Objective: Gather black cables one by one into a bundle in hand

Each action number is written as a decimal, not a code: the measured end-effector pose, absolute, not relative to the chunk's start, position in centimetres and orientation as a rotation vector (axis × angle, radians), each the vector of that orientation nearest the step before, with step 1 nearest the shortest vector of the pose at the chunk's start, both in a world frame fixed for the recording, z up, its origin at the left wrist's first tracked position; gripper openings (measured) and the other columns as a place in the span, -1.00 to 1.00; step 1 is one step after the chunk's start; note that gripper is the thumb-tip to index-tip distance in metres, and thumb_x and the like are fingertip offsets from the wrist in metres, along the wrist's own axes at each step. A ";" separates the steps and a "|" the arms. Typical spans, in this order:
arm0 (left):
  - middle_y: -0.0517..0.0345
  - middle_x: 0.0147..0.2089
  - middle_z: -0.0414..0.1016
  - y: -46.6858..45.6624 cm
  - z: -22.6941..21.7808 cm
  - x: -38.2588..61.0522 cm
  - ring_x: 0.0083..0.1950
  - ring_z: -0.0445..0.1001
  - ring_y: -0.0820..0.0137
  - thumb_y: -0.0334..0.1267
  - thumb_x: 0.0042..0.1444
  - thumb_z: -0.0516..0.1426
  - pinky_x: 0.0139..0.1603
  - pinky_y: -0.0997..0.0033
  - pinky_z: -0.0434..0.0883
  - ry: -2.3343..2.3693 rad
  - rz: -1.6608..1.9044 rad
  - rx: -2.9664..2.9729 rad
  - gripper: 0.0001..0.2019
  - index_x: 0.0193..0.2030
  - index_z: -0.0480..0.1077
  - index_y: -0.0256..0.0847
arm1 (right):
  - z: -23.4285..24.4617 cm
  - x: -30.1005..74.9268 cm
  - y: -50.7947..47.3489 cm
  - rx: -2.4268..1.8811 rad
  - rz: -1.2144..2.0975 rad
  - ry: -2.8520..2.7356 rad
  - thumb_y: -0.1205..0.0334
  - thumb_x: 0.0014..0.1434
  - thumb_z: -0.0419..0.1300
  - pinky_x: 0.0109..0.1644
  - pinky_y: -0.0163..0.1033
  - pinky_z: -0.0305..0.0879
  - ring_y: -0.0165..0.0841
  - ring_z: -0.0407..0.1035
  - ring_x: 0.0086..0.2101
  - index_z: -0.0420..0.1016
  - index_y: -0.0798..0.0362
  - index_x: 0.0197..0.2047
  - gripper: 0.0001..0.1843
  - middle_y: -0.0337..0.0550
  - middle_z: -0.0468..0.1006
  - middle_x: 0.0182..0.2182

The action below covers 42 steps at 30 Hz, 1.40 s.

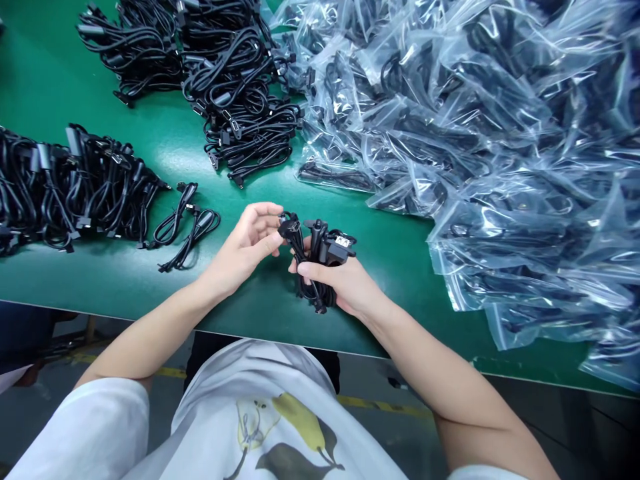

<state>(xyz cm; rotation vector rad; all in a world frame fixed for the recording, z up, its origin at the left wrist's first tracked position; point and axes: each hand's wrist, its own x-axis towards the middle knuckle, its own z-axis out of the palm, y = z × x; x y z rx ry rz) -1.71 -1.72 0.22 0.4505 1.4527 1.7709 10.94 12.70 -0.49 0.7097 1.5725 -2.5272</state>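
Note:
A bunch of coiled black cables (323,290) is gripped in my right hand (345,277), above the green table's near side. The right thumb lies across the coils, and plugs stick up from the top, one with a white end. At the left of this bunch, my left hand (245,247) has its thumb and forefinger at the black plug (290,228) of one cable, closed on it. The other left fingers are curled. On the table to the left, nearest my left arm, lies a loose tied cable (187,230).
Rows of tied black cables (75,180) lie at the left, and more cable piles (235,80) at the back middle. Clear plastic bags with cables inside (475,147) cover the right side. The green table (240,317) ends just before my body.

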 end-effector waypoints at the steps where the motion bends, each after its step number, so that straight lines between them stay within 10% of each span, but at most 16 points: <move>1: 0.15 -0.10 0.47 -1.8 0.2 -1.8 -0.21 0.44 0.47 -0.19 0.08 0.36 -0.26 0.52 0.39 1.485 1.790 0.486 -0.58 0.04 0.36 -0.10 | -0.5 11.0 12.7 0.740 -2.496 1.651 0.13 -0.08 0.47 -0.31 -0.25 0.29 -0.45 0.33 -0.48 0.53 0.07 -0.24 -0.64 -0.23 0.61 -0.40; 14: 0.11 -0.12 0.56 -2.3 0.2 -1.7 -0.23 0.49 0.47 -0.18 0.16 0.32 -0.14 0.49 0.47 1.458 1.775 0.649 -0.72 0.00 0.54 -0.11 | 1.1 11.5 12.6 0.868 -2.112 2.242 0.06 -0.04 0.40 -0.19 -0.15 0.33 -0.29 0.38 -0.35 0.47 0.03 -0.33 -0.71 -0.21 0.54 -0.40; 28: 0.13 -0.18 0.56 -1.8 -0.1 -2.0 -0.29 0.48 0.51 -0.12 0.17 0.30 -0.19 0.51 0.46 1.500 1.734 0.619 -0.69 0.01 0.53 -0.19 | -0.1 10.8 13.1 0.593 -2.567 1.237 0.03 -0.13 0.52 -0.44 -0.33 0.35 -0.46 0.38 -0.56 0.52 0.09 -0.28 -0.57 -0.22 0.62 -0.48; 42: 0.21 -0.51 0.50 -0.7 0.7 0.7 -0.55 0.40 0.55 -0.10 -0.01 0.39 -0.46 0.53 0.41 1.387 1.280 0.596 -0.70 -0.38 0.44 -0.25 | 0.7 10.9 14.7 0.871 -2.821 1.909 -0.14 -0.06 0.47 -0.08 -0.14 0.50 -0.22 0.57 -0.15 0.49 0.00 -0.16 -0.49 -0.19 0.64 -0.26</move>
